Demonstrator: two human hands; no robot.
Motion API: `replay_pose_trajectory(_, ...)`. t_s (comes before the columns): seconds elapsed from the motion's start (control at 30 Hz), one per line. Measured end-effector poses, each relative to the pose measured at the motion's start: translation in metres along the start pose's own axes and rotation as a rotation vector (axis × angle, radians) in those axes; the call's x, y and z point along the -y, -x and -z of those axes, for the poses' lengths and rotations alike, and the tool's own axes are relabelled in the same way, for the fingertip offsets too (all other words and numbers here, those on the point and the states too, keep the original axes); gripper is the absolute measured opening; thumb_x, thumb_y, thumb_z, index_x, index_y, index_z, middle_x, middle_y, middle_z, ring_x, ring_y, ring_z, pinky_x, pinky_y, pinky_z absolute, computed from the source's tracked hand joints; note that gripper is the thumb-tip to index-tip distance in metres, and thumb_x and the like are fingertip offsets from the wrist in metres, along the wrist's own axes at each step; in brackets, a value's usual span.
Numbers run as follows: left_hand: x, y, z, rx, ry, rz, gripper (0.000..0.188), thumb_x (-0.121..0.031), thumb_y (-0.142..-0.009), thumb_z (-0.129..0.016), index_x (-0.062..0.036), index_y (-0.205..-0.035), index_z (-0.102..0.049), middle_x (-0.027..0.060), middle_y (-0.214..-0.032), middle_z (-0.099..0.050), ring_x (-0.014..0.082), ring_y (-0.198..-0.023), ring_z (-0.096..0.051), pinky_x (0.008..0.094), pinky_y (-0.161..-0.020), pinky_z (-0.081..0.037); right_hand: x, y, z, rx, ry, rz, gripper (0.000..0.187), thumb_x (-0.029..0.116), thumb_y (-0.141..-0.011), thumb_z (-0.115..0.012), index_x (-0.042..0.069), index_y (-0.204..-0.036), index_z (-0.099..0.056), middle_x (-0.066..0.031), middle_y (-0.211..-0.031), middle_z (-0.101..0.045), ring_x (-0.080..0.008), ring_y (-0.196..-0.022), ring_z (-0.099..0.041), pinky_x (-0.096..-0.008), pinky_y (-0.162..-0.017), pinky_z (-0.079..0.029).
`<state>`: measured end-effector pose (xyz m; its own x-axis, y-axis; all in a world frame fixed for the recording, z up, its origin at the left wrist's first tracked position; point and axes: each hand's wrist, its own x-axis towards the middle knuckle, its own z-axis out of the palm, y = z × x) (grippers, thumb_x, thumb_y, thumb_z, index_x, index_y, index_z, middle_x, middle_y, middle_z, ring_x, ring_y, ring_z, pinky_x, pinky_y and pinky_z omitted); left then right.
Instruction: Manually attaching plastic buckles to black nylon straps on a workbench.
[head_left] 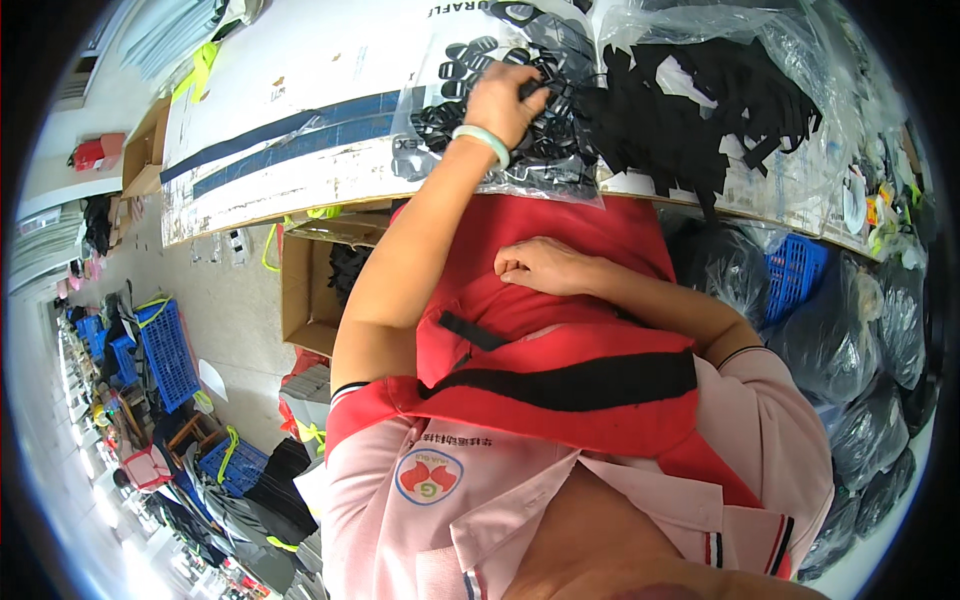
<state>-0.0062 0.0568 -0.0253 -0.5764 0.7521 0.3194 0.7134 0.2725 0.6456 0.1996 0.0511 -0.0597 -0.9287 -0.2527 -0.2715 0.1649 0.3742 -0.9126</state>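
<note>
Black plastic buckles [470, 110] lie heaped in a clear plastic bag [520, 170] on the far side of the white worktable [300, 90], and the left hand [505, 100] reaches into that heap, fingers curled around one buckle. To the right of it sits a loose pile of black webbing strap pieces [680, 120] on more clear film. The right hand [540, 265] rests near the body in a loose fist on a red fabric piece with a black strap [560, 385] draped over the lap; whether it grips anything I cannot tell. Judging by this, the work looks early: a buckle is only being picked, and plenty remain.
</note>
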Motion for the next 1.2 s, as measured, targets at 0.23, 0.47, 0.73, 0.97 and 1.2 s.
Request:
replay_pose_trajectory(0.23, 0.011, -0.006, 0.048, 0.155, 1.691, 0.687, 0.024, -0.023, -0.090, -0.064, -0.0071, -0.106, -0.055, 0.0118, -0.087, -0.059, 0.0140, -0.061, -0.052, 0.0188, -0.040, -0.037, 0.014, 0.007, 0.010, -0.113, -0.064, 0.049, 0.010, 0.010, -0.085, -0.059, 0.003, -0.091, -0.061, -0.0120, -0.078, -0.065, -0.0226, -0.072, -0.063, -0.0351, -0.067, -0.048)
replay_pose_trajectory(0.47, -0.019, 0.061, 0.061, 0.144, 2.008, 0.787, 0.036, -0.039, -0.096, -0.053, -0.0055, -0.109, -0.054, 0.0141, -0.098, -0.060, 0.0238, -0.072, -0.059, 0.0249, -0.045, -0.049, 0.063, 0.019, 0.064, -0.501, -0.365, 0.105, 0.016, 0.009, -0.094, -0.055, 0.002, -0.106, -0.061, -0.0027, -0.085, -0.062, -0.0078, -0.072, -0.056, -0.0223, -0.066, -0.048)
replay_pose_trajectory(0.73, -0.071, 0.128, 0.048, -0.009, 1.352, 0.714, 0.044, -0.043, -0.097, -0.050, -0.0048, -0.119, -0.053, 0.0032, -0.085, -0.058, 0.0111, -0.065, -0.056, 0.0198, -0.041, -0.040, 0.082, 0.014, 0.071, -0.580, -0.351, 0.083, 0.015, 0.014, -0.092, -0.062, 0.000, -0.097, -0.064, -0.0022, -0.077, -0.063, -0.0044, -0.060, -0.053, -0.0204, -0.055, -0.044)
replay_pose_trajectory(0.97, -0.060, 0.156, 0.044, 0.062, 1.869, 0.824, 0.051, -0.051, -0.098, -0.040, -0.0058, -0.116, -0.055, 0.0055, -0.083, -0.060, 0.0120, -0.067, -0.056, 0.0207, -0.044, -0.041, 0.069, 0.016, 0.055, -0.392, -0.496, 0.058, 0.021, 0.020, -0.092, -0.062, -0.001, -0.096, -0.064, -0.0023, -0.072, -0.061, -0.0040, -0.052, -0.052, -0.0186, -0.047, -0.041)
replay_pose_trajectory(1.2, -0.057, 0.190, 0.038, 0.069, 1.751, 0.826, 0.017, -0.019, -0.094, -0.058, -0.0028, -0.101, -0.059, 0.0046, -0.086, -0.060, 0.0125, -0.071, -0.059, 0.0204, -0.042, -0.045, 0.046, 0.022, 0.030, -0.495, -0.658, 0.047, 0.016, 0.017, -0.094, -0.059, 0.001, -0.095, -0.061, -0.0051, -0.078, -0.064, -0.0063, -0.060, -0.057, -0.0195, -0.051, -0.046)
